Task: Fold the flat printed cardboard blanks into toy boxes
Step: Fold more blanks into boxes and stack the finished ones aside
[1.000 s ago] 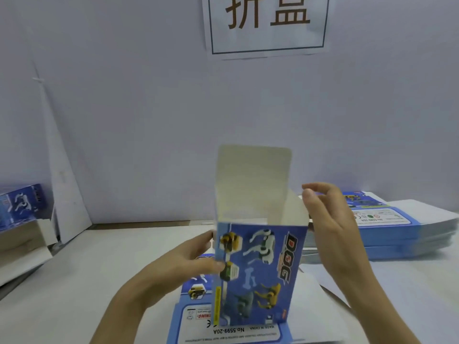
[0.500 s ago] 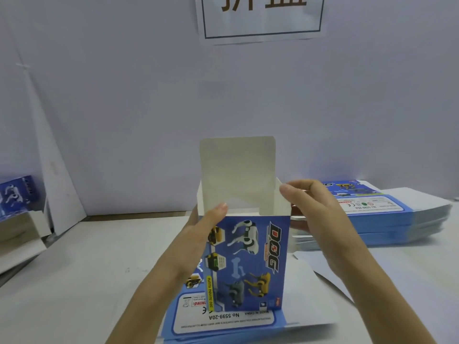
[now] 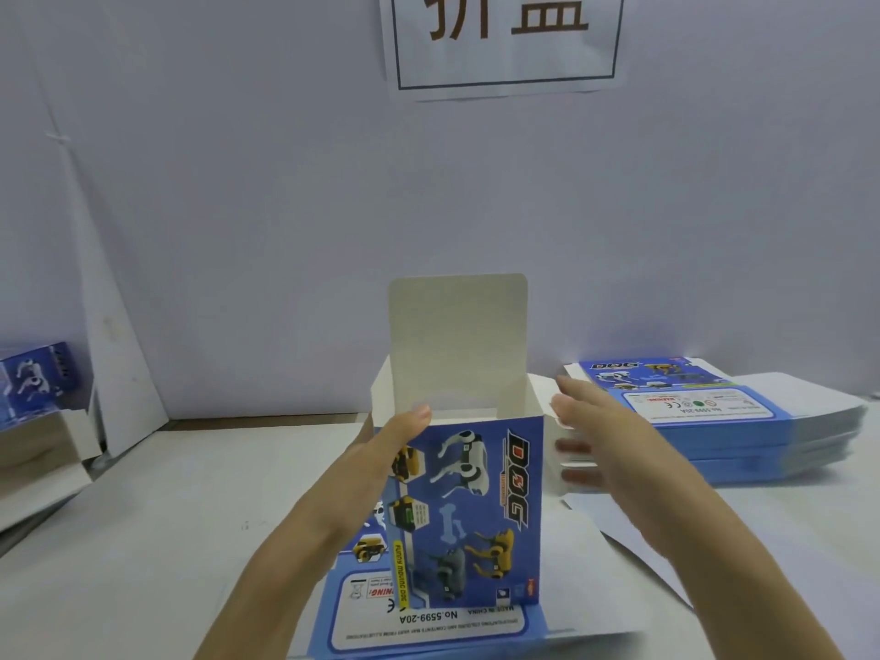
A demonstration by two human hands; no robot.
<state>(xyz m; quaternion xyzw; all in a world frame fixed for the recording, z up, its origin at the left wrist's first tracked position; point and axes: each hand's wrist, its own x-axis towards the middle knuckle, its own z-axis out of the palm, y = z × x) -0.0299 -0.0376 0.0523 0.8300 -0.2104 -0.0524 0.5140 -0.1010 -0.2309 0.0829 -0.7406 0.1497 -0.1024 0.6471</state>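
Gripping the box [image 3: 469, 507] by its left wall, left hand [image 3: 385, 450] steadies light-looking, crushable card; right hand [image 3: 605, 435] spread beside it.

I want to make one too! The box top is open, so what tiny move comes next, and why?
Probably the open right hand pushes the small white side flap inward. The blue printed cardboard box stands with its tall white lid flap upright, and the left hand grips its corner.

You have bare tabletop [image 3: 190, 516] left of the box [image 3: 466, 516]; the stack of blanks [image 3: 738, 435] crowds its right side, and the wall [image 3: 238, 231] stands behind.
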